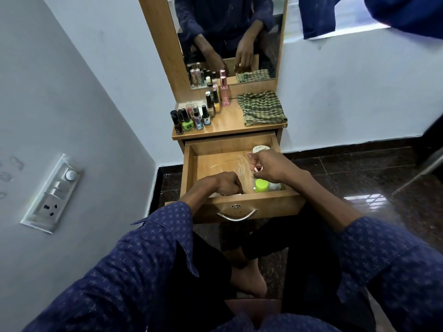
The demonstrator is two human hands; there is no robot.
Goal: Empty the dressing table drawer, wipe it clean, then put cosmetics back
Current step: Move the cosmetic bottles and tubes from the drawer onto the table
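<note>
While drawer [239, 200] stands open: left hand [226, 183] curled inside, contents unclear; right hand [268, 166] pinching small pink-capped item [257, 168]; bottles [191, 118] on worktop [230, 125].

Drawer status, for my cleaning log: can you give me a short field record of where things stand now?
drawer: pulled open, mostly bare inside
still in drawer: green-capped bottle, a round white lid at the back right
left hand: curled at the front of the drawer; what it holds cannot be seen
right hand: pinches a small pink-capped item
tabletop: nail polish bottles in a group at left, folded checked cloth at right
wiping: not yet begun, cloth untouched
</note>
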